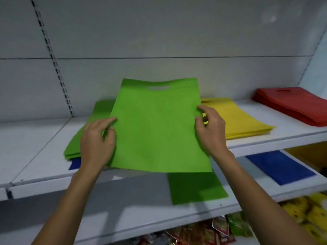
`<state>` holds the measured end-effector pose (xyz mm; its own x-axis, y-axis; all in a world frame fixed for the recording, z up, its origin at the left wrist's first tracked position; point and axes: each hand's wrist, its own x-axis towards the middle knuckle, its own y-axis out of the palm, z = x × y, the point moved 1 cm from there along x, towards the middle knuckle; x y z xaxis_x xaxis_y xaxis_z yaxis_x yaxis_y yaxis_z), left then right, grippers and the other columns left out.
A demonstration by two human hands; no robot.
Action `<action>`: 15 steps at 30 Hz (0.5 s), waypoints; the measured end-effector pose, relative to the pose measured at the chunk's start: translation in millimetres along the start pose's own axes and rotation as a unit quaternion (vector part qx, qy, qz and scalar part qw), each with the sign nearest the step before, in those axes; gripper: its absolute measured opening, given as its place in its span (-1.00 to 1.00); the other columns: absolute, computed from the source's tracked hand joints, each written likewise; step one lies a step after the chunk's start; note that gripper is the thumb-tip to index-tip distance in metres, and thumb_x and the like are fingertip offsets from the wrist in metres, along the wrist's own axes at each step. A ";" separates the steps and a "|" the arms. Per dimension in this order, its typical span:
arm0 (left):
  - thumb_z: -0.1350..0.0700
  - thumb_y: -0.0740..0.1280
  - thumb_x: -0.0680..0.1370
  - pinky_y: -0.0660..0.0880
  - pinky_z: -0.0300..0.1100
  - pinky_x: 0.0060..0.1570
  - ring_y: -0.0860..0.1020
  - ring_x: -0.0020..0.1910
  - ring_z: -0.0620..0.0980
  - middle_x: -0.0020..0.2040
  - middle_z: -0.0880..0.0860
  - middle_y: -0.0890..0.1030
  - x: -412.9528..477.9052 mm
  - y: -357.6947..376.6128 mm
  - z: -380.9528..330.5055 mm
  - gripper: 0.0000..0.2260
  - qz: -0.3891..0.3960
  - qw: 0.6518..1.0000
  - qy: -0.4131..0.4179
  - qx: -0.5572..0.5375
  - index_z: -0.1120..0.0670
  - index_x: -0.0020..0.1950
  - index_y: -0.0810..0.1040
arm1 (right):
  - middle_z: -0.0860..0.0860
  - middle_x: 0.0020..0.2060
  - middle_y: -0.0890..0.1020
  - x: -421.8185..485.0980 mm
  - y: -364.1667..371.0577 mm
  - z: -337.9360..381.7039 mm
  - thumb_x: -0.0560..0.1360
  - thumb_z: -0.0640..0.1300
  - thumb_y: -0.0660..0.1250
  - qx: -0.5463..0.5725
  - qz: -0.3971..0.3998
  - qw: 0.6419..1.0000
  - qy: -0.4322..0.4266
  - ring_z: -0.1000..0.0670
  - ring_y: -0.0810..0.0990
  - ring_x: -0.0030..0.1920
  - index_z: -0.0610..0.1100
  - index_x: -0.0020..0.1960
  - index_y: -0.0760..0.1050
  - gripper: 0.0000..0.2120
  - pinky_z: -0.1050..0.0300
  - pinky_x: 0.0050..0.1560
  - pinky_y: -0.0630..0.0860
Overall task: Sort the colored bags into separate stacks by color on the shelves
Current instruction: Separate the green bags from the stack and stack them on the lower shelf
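Both hands pinch a green bag (157,126) by its side edges, left hand (97,142) and right hand (211,129), above the green stack (79,144) on the upper shelf (35,156), beside yellow (237,117) and red (293,105) stacks.

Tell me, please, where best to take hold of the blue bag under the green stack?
Pinch the blue bag by its exposed near corner, coming from the front left: the green stack covers the rest, so only that corner offers a hold. Likely slide it out flat.
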<state>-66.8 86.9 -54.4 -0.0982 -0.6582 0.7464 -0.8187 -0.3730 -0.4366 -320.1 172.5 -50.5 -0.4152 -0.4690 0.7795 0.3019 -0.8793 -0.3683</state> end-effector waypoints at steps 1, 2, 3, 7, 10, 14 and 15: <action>0.17 0.18 0.43 0.38 -0.08 0.06 0.53 0.04 0.18 0.06 0.21 0.62 -10.8 6.5 -12.9 -0.66 0.011 1.000 -0.003 -0.019 0.19 0.12 0.60 | -0.20 0.06 0.59 -6.5 -18.8 -6.1 0.42 -0.26 0.22 -0.002 -0.010 1.000 0.013 -0.19 0.57 -0.04 -0.31 0.17 0.50 -0.66 0.18 0.03 0.35; 0.16 0.19 0.43 0.38 -0.08 0.05 0.53 0.03 0.18 0.06 0.21 0.61 -22.9 12.9 -26.3 -0.66 0.018 0.999 -0.006 -0.037 0.20 0.13 0.59 | -0.19 0.06 0.59 -13.7 -37.9 -12.5 0.42 -0.24 0.21 -0.004 -0.018 1.000 0.022 -0.18 0.56 -0.04 -0.30 0.17 0.51 -0.65 0.14 0.03 0.38; 0.16 0.19 0.44 0.38 -0.09 0.03 0.53 0.02 0.16 0.05 0.20 0.61 -36.4 18.5 -40.4 -0.67 0.020 0.998 -0.009 -0.054 0.20 0.13 0.59 | -0.17 0.05 0.60 -22.1 -57.4 -18.8 0.42 -0.22 0.20 -0.004 -0.022 0.999 0.029 -0.16 0.55 -0.04 -0.29 0.17 0.51 -0.64 0.09 0.02 0.41; 0.17 0.19 0.45 0.35 -0.18 0.04 0.48 0.03 0.00 0.03 0.05 0.57 -100.5 38.9 -100.8 -0.68 0.020 0.992 -0.026 -0.125 0.19 0.14 0.58 | -0.12 0.06 0.58 -69.9 -136.8 -52.6 0.48 -0.25 0.25 -0.012 -0.016 0.997 0.070 0.00 0.48 -0.07 -0.23 0.20 0.50 -0.70 0.07 -0.02 0.44; 0.19 0.21 0.44 0.38 -0.12 0.10 0.50 0.02 0.00 0.03 -0.02 0.52 -157.8 52.4 -139.6 -0.68 0.050 0.988 -0.010 -0.149 0.19 0.15 0.57 | -0.05 0.03 0.58 -116.4 -192.8 -81.0 0.50 -0.26 0.25 -0.029 -0.015 0.995 0.096 0.04 0.47 -0.05 -0.22 0.20 0.50 -0.72 0.28 -0.08 0.33; 0.28 0.24 0.39 0.36 -0.29 0.02 0.45 0.00 -0.19 0.02 -0.01 0.52 -232.9 68.9 -174.1 -0.67 0.098 0.984 0.005 -0.150 0.17 0.14 0.56 | -0.06 0.00 0.57 -179.6 -239.3 -117.7 0.45 -0.22 0.19 -0.053 0.014 0.992 0.116 0.04 0.49 -0.07 -0.26 0.18 0.50 -0.67 0.25 -0.08 0.36; 0.27 0.24 0.40 0.34 -0.33 0.00 0.44 -0.02 -0.22 0.01 -0.01 0.53 -250.9 72.9 -178.4 -0.68 0.107 0.983 0.001 -0.147 0.17 0.13 0.57 | -0.08 0.01 0.58 -194.9 -247.7 -127.2 0.45 -0.23 0.19 -0.057 0.023 0.990 0.124 0.09 0.47 -0.05 -0.26 0.18 0.50 -0.68 0.31 -0.05 0.34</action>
<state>-202.8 341.5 -183.9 -0.2866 -0.6999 0.6542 -0.9074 -0.0207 -0.4197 -423.2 471.2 -175.7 -0.6052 -0.5023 0.6176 0.2330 -0.8536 -0.4659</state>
